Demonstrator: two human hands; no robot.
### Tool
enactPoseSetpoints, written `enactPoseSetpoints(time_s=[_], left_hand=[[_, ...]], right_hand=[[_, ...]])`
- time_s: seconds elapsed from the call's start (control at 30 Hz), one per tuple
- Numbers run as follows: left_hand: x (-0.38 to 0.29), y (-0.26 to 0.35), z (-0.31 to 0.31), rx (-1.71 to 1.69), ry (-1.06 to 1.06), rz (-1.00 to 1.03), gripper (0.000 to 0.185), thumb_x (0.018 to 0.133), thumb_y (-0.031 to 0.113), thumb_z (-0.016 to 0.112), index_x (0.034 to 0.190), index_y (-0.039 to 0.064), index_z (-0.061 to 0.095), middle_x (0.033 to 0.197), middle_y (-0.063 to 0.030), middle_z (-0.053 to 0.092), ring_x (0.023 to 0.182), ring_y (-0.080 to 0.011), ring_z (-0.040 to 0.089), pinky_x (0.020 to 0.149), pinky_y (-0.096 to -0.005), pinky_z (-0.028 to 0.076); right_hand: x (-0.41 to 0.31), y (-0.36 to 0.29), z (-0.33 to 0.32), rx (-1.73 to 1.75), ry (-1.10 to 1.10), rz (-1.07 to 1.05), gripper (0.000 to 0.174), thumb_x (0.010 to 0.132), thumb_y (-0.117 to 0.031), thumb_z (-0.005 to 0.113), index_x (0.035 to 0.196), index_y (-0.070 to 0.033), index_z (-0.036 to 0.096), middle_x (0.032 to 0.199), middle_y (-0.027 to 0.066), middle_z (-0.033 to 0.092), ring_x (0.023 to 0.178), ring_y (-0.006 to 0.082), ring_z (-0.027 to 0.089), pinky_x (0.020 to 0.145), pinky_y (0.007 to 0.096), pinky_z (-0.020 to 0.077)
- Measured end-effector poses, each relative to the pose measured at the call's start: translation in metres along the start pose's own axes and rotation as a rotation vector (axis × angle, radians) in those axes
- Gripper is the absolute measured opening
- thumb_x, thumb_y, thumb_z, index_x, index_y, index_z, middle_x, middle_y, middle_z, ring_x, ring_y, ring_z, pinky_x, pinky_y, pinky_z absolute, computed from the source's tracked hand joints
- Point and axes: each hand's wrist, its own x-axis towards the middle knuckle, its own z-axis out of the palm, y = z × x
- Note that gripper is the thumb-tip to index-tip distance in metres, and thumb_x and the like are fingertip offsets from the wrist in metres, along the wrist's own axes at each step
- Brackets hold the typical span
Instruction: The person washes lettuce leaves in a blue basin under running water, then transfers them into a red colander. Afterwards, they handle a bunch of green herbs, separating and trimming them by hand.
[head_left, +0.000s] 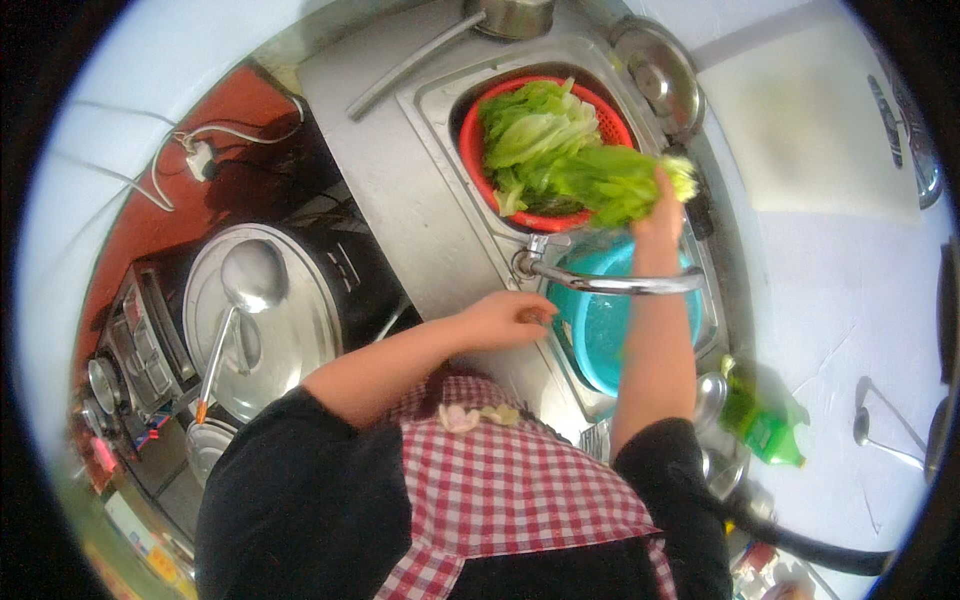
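My right hand (660, 214) is shut on the pale stem end of a head of leafy green lettuce (611, 180), held over the rim of a red plastic colander (470, 142). More lettuce leaves (544, 124) fill the colander, which sits in the far sink basin. Below it, a turquoise plastic basin (592, 337) with water stands in the near basin, partly behind my right forearm. My left hand (521, 319) is beside that basin's left edge, fingers loosely curled; no object shows in it.
A curved chrome faucet (622, 283) arches over the turquoise basin. A metal pot (517, 16) and a metal lid (660, 82) stand near the sink. On the left, a metal ladle (255, 277) rests on a large pot lid (319, 322). A green plastic bottle (772, 439) is at the right.
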Motion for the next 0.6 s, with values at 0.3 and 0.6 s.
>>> enactPoseSetpoints(time_s=[0.3,0.6], left_hand=[[-0.01,-0.012,-0.078,-0.125,0.492,-0.056,0.033,0.09,0.011,0.061,0.122,0.003,0.057,0.112,-0.0061,0.064,0.105,-0.014,0.057,0.093,-0.0298,0.046],[0.143,-0.027,-0.214,0.417,0.654,-0.333,0.042,0.082,0.022,0.057,0.112,-0.007,0.061,0.111,-0.0249,0.065,0.107,-0.0347,0.062,0.091,-0.0414,0.047]], right_hand=[[-0.008,0.017,-0.011,-1.159,-0.048,-0.057,0.046,0.078,-0.027,0.074,0.113,0.002,0.064,0.097,0.0118,0.07,0.088,0.0184,0.065,0.074,0.0318,0.0503],[-0.15,-0.087,-0.165,-1.629,0.363,-0.083,0.049,0.078,-0.033,0.072,0.119,-0.007,0.063,0.108,0.0153,0.068,0.101,0.0313,0.065,0.087,0.0395,0.0505]])
